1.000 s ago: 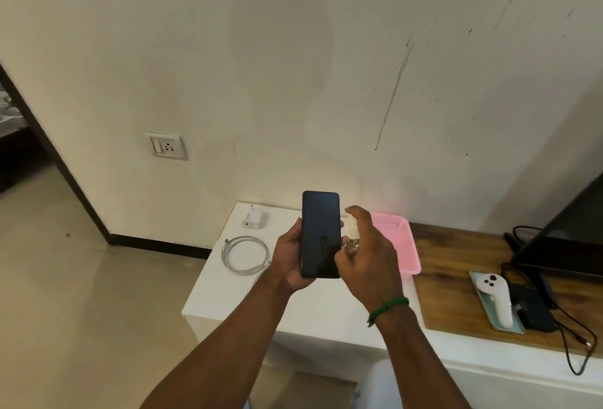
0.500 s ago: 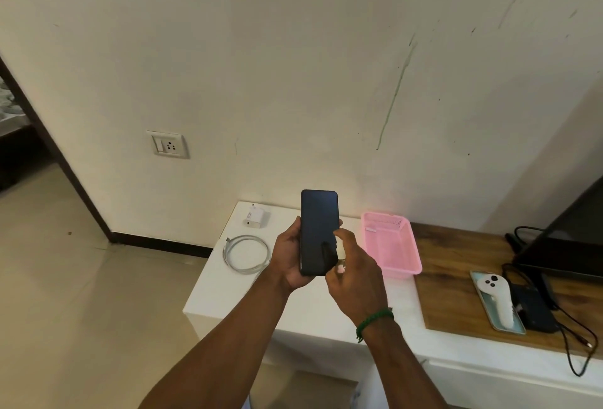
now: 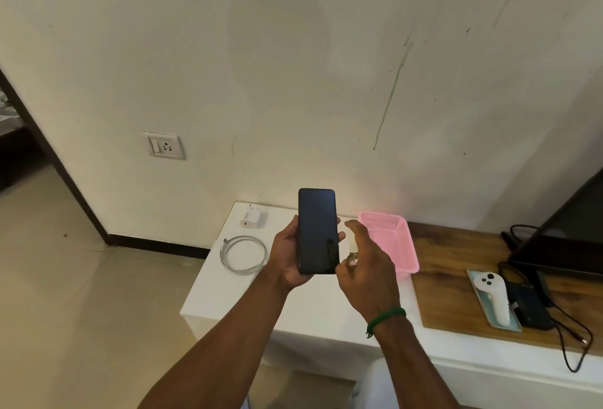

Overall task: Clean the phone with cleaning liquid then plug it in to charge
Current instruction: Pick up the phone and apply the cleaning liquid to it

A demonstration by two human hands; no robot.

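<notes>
We hold the phone (image 3: 317, 230) upright in our left hand (image 3: 288, 257), its dark screen facing us. The palm cups the lower back, the thumb lies along the left edge and the fingertips (image 3: 341, 237) curl round the right edge, so the grip is closed snugly on it. Our right hand (image 3: 367, 266) sits just beside the phone's lower right corner, curled round a small spray bottle (image 3: 352, 247). The index finger arches over the bottle's pale top, and the hand hides most of its body. The bottle stands close to the phone's right edge; whether the two touch we cannot tell. A green bracelet (image 3: 386, 319) circles the right wrist.

Both hands hang above a white table (image 3: 293, 307) that stands against the wall. On it, left of the phone, lies a white charging cable (image 3: 243, 256) wound in a loose coil. Behind that, near the wall, is a white charger plug (image 3: 253, 216). Behind the right hand sits a pink plastic basket (image 3: 403, 245), partly hidden by the fingers.

Further right a wooden board (image 3: 456, 278) carries a white handheld controller (image 3: 493, 299) lying on a second phone (image 3: 473, 279) in a pale green case. Beside them are a black box (image 3: 535, 312) and a trailing black cord (image 3: 576, 346), and behind them a dark screen (image 3: 567, 239). A wall socket (image 3: 165, 146) with its switch is set in the wall well to the left of the table.
</notes>
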